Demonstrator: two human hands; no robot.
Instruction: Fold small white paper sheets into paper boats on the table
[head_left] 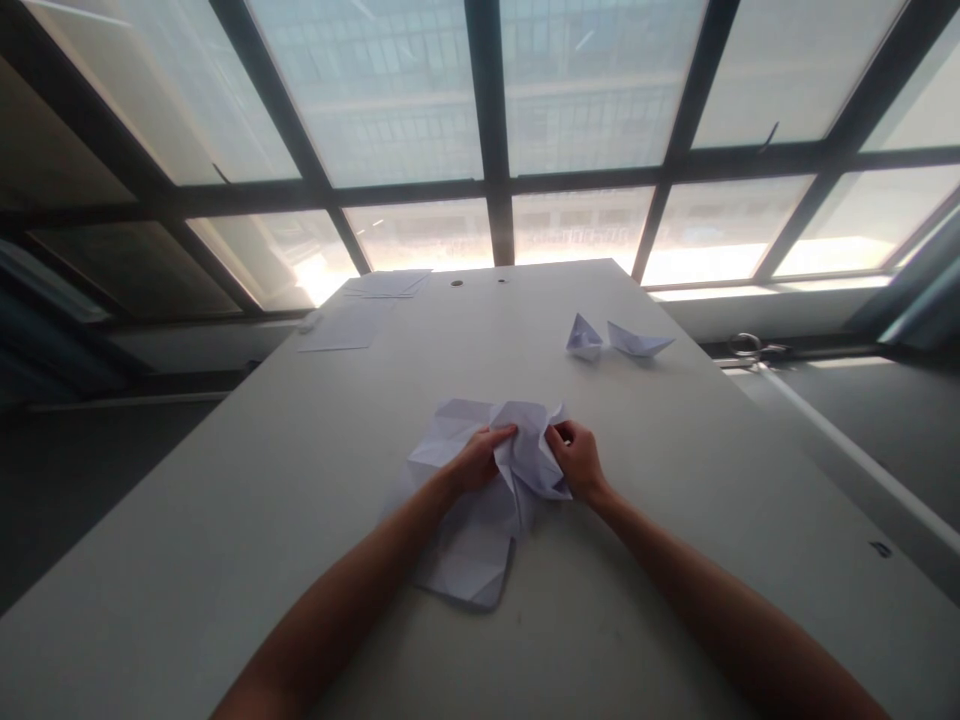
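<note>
A creased white sheet of paper lies partly unfolded on the grey table in front of me. My left hand pinches a raised fold near the sheet's upper middle. My right hand pinches the same raised part from the right side. Both hands have their fingers closed on the paper, and the lifted part stands crumpled between them while the lower part of the sheet rests flat on the table.
Two folded white paper boats sit on the table at the far right. Flat sheets of paper lie at the far left. A large window fills the background. A metal ring object sits beyond the table's right edge.
</note>
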